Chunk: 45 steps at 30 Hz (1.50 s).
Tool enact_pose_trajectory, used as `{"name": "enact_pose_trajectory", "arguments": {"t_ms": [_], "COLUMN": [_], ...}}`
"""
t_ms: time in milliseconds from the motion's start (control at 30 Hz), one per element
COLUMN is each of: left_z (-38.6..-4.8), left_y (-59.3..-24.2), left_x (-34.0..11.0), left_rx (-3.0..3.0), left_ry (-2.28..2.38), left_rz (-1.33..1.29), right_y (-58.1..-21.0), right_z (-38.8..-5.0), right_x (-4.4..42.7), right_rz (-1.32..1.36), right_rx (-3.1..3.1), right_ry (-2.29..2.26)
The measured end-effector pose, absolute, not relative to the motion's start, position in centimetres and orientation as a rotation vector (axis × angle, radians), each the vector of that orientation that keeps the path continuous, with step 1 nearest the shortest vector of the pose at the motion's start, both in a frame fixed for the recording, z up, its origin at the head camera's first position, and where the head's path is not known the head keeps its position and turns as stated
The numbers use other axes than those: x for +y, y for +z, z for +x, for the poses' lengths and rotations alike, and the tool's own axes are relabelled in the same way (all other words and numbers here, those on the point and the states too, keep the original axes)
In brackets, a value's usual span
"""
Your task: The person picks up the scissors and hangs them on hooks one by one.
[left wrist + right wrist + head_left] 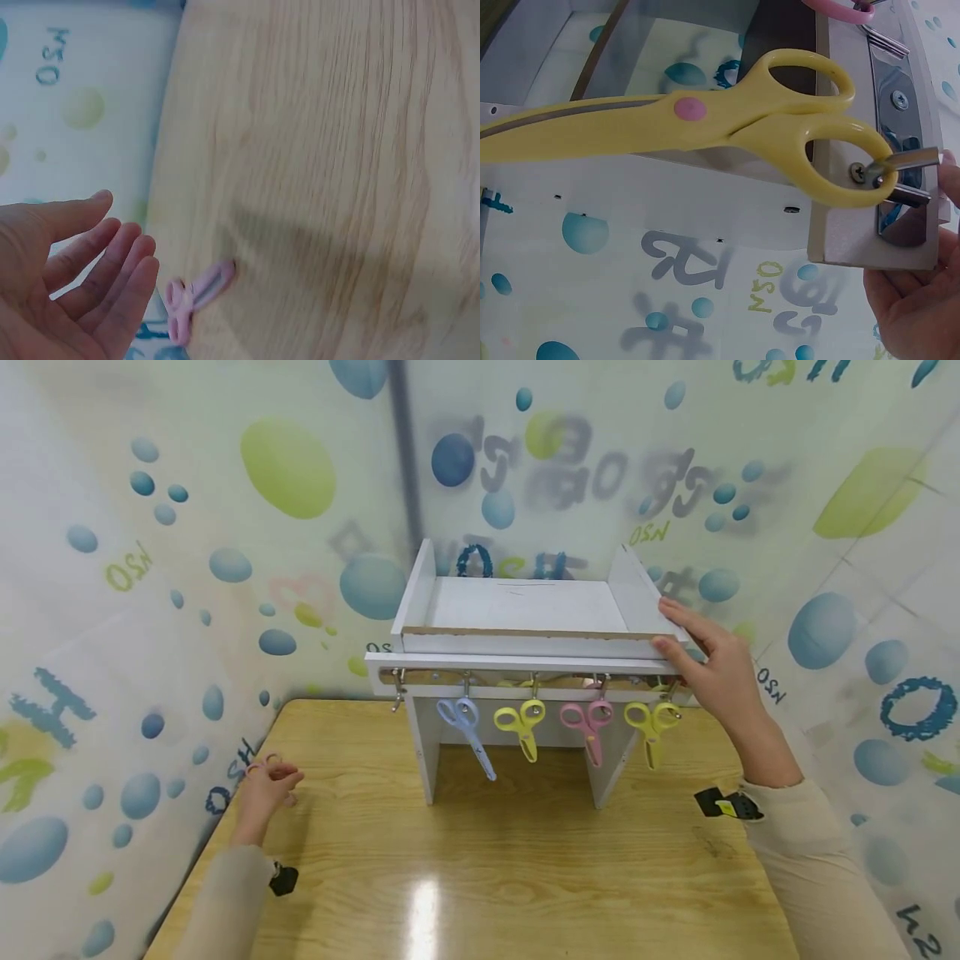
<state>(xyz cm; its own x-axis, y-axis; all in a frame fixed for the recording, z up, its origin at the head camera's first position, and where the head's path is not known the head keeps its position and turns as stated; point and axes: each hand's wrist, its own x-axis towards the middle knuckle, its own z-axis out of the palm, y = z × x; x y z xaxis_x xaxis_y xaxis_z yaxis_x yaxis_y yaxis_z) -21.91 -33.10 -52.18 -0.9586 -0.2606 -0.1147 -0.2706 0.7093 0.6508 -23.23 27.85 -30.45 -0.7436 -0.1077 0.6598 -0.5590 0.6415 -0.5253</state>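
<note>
My left hand [264, 795] hovers by the table's left edge, its fingers loosely bent and nothing in their grasp. Just past its fingertips, pink scissors [196, 296] lie on the wood in the left wrist view. My right hand [716, 677] grips the right end of a white wooden rack [517, 646], thumb at the front and fingers on the side panel. From hooks on its front rail hang blue scissors [465, 718], yellow scissors [525, 720], pink scissors [588, 724] and, nearest the right hand, another yellow pair [705, 120].
The rack stands on a wood-grain table [360, 860] near its back. A metal hook [398, 687] sits at the rail's left end. Patterned curtain-like sheets [300, 560] surround the table at the back and sides.
</note>
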Motion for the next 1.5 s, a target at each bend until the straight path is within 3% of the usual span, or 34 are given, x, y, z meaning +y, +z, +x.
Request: {"name": "enact_pose_trajectory", "arguments": {"t_ms": [233,767,1333,1500], "left_z": [-22.4,-23.7,-22.9,-23.5], "left_y": [-53.0,-55.9,-55.1,-53.9], "left_x": [-35.0,-35.4,-35.1,-34.3], "left_rx": [2.875,2.829,2.737,2.633], "left_ry": [0.901,0.658,0.886,1.248], "left_rz": [-0.649,-0.657,-0.549,-0.563], "right_y": [-30.5,-30.7,-30.4,-30.3], "right_z": [-23.2,-23.3,-23.2,-23.1], "right_x": [27.9,28.0,27.8,27.8], "right_rz": [0.508,0.499,0.486,0.472], "right_rx": [-2.269,-2.273,-2.29,-2.303], "right_ry": [1.006,1.03,1.016,1.019]}}
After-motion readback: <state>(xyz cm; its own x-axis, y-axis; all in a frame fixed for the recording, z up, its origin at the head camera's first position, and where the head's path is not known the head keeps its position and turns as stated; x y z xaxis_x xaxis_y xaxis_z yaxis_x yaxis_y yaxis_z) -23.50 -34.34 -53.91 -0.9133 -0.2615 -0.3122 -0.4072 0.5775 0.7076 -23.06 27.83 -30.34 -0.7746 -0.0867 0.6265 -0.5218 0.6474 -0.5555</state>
